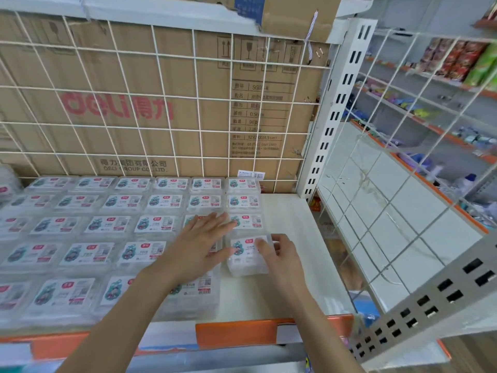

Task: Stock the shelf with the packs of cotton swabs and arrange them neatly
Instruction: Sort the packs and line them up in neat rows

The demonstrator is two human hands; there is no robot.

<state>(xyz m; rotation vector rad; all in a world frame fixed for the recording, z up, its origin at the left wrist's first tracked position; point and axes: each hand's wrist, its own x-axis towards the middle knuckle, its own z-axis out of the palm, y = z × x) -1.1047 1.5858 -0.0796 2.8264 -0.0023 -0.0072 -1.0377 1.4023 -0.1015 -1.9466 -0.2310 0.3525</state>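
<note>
Place: a shop, seen from one aisle.
Shelving: white metal shelf (285, 219), slotted upright (336, 111), orange price rail (242, 332).
Stock: rows of identical barcoded packs of cotton swabs (107, 224).
Backing: wire grid (198, 98) against a printed cardboard carton (121, 76).
Next aisle: shelves of bright snack packets (462, 60).

The left hand (200, 238) lies flat over two packs of cotton swabs (212, 249) in the fifth column from the shelf's (285, 211) left, leaving only slivers of their labels. Fingers (281, 239) of the right hand (279, 254) hide the right side of the end pack (243, 262) near the shelf's right edge. Both forearms run out at the bottom and cover parts of the orange price strip (242, 332) along the front edge. The leftmost packs (10, 294) are cut off. Label small print is unreadable; the carton's (161, 117) table of figures is blurred; the goods on the far shelves (457, 60) are coloured smears.
</note>
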